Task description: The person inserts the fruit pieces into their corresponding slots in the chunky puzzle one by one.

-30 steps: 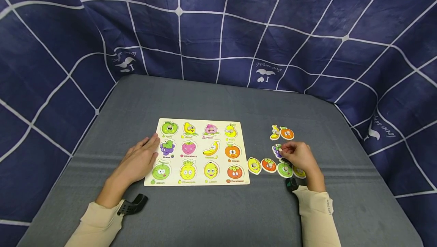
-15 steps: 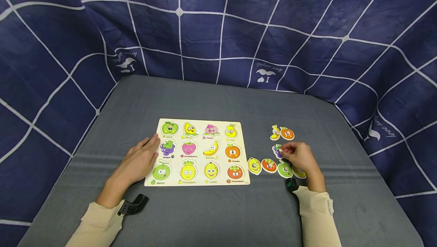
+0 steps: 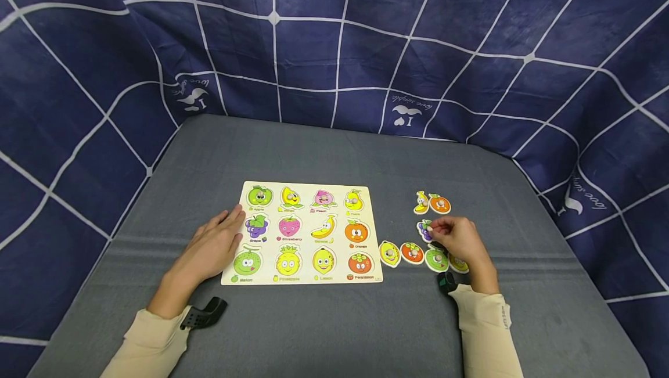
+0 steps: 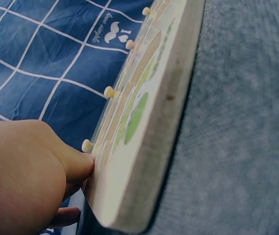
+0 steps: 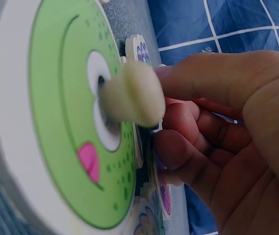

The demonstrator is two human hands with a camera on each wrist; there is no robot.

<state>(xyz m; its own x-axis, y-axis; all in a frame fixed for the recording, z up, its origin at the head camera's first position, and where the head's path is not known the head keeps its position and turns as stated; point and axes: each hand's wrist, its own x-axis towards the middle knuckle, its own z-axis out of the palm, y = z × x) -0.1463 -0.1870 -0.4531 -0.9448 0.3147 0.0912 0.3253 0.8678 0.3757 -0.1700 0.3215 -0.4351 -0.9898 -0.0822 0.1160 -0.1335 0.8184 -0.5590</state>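
A pale wooden fruit puzzle board (image 3: 337, 273) lies flat on the grey table. My left hand (image 3: 211, 245) rests along its left edge, fingers stretched out; in the left wrist view the thumb (image 4: 78, 164) touches the board's corner. To the right of the board, my right hand (image 3: 460, 240) pinches the grape puzzle piece (image 3: 423, 230) at its knob, thumb against fingers. That piece sits low at the table and is partly covered by the fingers. Close in the right wrist view is the melon piece (image 5: 75, 117) with its knob (image 5: 141, 95).
Loose banana (image 3: 420, 204) and orange (image 3: 439, 204) pieces lie behind the right hand. Lemon (image 3: 389, 254), persimmon (image 3: 412, 254) and another yellow piece (image 3: 459, 265) form a row in front with the melon. Knobs show on the board's back-row fruits. A blue gridded curtain (image 3: 334, 47) surrounds the table.
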